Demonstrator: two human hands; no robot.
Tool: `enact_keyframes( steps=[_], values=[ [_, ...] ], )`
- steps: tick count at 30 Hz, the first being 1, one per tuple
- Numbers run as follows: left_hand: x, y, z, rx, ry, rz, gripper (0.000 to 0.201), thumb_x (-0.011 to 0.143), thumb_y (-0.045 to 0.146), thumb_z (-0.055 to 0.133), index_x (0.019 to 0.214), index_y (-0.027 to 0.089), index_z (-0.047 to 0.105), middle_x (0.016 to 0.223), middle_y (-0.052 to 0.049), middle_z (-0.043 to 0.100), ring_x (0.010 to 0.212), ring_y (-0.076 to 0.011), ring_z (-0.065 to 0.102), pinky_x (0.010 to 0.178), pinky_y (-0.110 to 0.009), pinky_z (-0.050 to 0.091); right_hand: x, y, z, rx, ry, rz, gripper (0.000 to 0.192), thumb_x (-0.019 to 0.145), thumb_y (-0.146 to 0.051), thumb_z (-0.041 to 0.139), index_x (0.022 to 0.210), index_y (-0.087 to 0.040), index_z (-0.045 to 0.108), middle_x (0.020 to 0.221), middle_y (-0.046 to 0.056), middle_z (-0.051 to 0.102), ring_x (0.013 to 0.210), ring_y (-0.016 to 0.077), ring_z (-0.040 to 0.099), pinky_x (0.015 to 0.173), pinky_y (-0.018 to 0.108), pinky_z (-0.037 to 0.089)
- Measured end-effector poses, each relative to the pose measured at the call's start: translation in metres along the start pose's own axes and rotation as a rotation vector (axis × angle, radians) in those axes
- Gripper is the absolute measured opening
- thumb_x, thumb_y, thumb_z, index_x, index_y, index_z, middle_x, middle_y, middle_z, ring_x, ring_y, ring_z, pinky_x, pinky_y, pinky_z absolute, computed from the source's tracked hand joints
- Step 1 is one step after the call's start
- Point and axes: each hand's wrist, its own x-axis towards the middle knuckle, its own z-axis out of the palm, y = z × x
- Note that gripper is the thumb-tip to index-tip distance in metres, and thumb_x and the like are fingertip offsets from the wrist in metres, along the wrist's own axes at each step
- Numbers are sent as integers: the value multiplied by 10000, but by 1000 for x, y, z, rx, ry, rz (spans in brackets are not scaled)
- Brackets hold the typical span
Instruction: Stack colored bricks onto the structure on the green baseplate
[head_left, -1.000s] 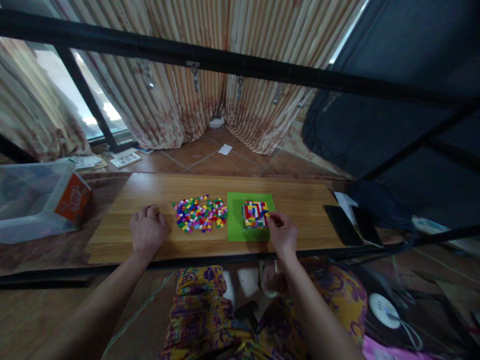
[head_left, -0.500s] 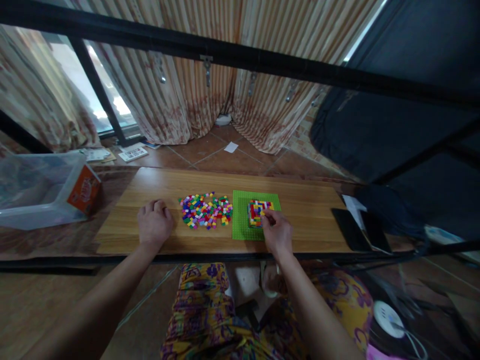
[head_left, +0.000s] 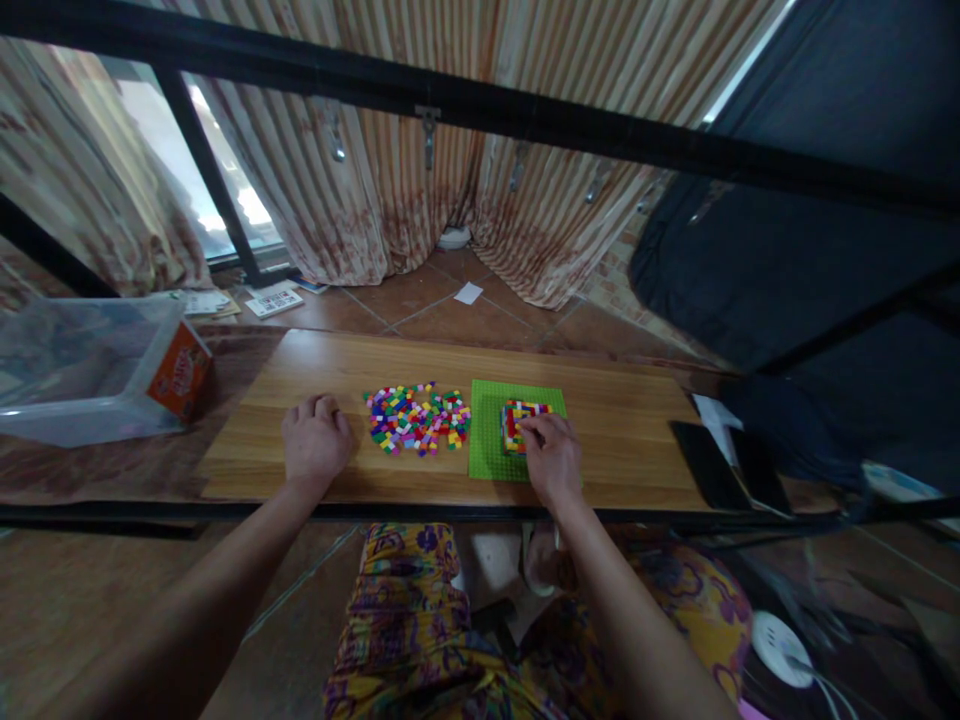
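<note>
Head view, looking down over a wooden desk (head_left: 600, 400) that runs left to right.

Left hand (head_left: 315, 445): rests on the desk near its front edge, palm down, fingers curled under into a loose fist, knuckles pointing away from the person. It holds nothing that can be seen. The forearm runs back and to the left, off the desk edge. The hand lies just left of a heap of loose small bricks (head_left: 417, 417) in mixed colours, close to it but apart.

Right hand (head_left: 551, 460): lies over the near right part of a green baseplate (head_left: 487, 445), back of the hand up, wrist roughly level with the front edge of the desk. The fingers are bent and drawn together at the tips, which press on the near edge of a block of stacked bricks (head_left: 521, 418) standing on the baseplate. Whether a single brick is pinched between the fingertips cannot be told; the area is too small and partly hidden by the hand.

Position of items: the baseplate lies flat just right of the loose heap, near the middle of the desk. The block sits in its right half, towards the far edge.

Surroundings: a clear plastic tub (head_left: 67, 375) with an orange label stands left of the desk; two dark flat devices (head_left: 727, 465) lie at the right end.
</note>
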Motion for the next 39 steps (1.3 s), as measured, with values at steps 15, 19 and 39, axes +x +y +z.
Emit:
enact_keyframes(
  steps=[15, 19, 39],
  values=[
    [0, 0, 0, -5, -6, -6, 319, 869, 268, 405, 1049, 120, 623, 1145, -188, 631, 1056, -329, 558, 926, -461, 390, -3, 7, 13, 210, 143, 191, 170, 806, -355, 659, 783, -226, 769, 948, 57, 615, 973, 207, 534, 908, 373, 407],
    [-1, 1, -1, -15, -18, -15, 320, 868, 267, 397, 1042, 118, 620, 1156, -195, 623, 1060, -335, 553, 913, -468, 391, -4, 5, 13, 170, 133, 183, 180, 809, -354, 656, 773, -225, 777, 962, 66, 615, 982, 212, 525, 922, 386, 393],
    [-2, 6, -6, -28, -32, -30, 312, 878, 254, 383, 1036, 125, 620, 1143, -189, 618, 1055, -333, 547, 922, -475, 380, 6, 7, 14, 42, 57, 155, 235, 820, -380, 604, 770, -222, 770, 928, 74, 614, 946, 224, 537, 882, 394, 411]
  ],
)
